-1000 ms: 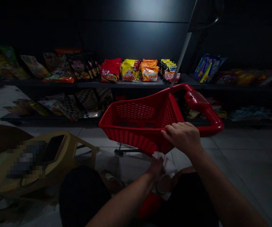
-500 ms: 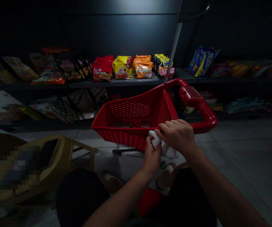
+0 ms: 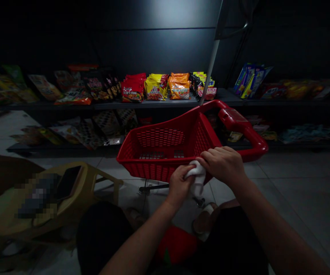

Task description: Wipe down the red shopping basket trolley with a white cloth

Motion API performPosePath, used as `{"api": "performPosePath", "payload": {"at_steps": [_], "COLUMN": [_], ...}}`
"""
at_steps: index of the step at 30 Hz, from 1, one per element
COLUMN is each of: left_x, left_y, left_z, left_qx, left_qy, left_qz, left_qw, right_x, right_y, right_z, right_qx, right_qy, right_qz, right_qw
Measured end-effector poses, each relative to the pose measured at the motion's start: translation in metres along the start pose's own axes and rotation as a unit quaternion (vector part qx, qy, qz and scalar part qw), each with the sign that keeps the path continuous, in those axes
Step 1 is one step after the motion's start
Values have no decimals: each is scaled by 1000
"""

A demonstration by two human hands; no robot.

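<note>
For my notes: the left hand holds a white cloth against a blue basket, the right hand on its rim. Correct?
The basket is red, not blue, in the head view. The left hand, white cloth and right hand are as stated.

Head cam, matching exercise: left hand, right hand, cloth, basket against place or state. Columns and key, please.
Things:
1. left hand
2. right hand
3. white cloth
4. red basket

Place or state:
A. over the near rim
B. on a wheeled base
C. bunched between the hands
D. gripping the cloth

Pairs: 1-D, 2-A, 3-C, 4-B
</note>
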State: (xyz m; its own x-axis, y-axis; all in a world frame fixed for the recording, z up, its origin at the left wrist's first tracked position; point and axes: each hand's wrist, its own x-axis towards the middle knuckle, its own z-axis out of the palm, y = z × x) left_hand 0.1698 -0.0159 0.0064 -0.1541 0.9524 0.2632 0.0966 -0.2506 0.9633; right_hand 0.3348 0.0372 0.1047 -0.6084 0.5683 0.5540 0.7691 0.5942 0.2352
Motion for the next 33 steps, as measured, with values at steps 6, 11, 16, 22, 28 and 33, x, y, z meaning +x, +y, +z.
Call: {"api": "performPosePath", "payload": {"at_steps": [6,11,16,22,28,33], "left_x": [-8,-19,-19,-11,1,-14], "left_y": [-16,-16,4,45,54,33], "left_z": [-93,-109,-52,-35,-45,-82], "left_qx": [92,174,248,353,420,483], "left_qy": [106,177,-30,-26,-79,-60], "left_qz": [-31,-20,98,248,265,239], "left_qw": [990,969,963,902,864,841], "right_x": [-5,-1,4,2,-1,-1], "right_y": [6,-4,-18,-20,-12,-4], "right_z": [-2,-6,-11,-15,-13,-6], "right_qx": [-7,9,25,32,9,-28], "right_qy": [-8,-8,-3,-2,25,37], "right_qz": [-10,-16,-16,-15,0,7], "right_qw": [1000,1000,1000,999,1000,999]}}
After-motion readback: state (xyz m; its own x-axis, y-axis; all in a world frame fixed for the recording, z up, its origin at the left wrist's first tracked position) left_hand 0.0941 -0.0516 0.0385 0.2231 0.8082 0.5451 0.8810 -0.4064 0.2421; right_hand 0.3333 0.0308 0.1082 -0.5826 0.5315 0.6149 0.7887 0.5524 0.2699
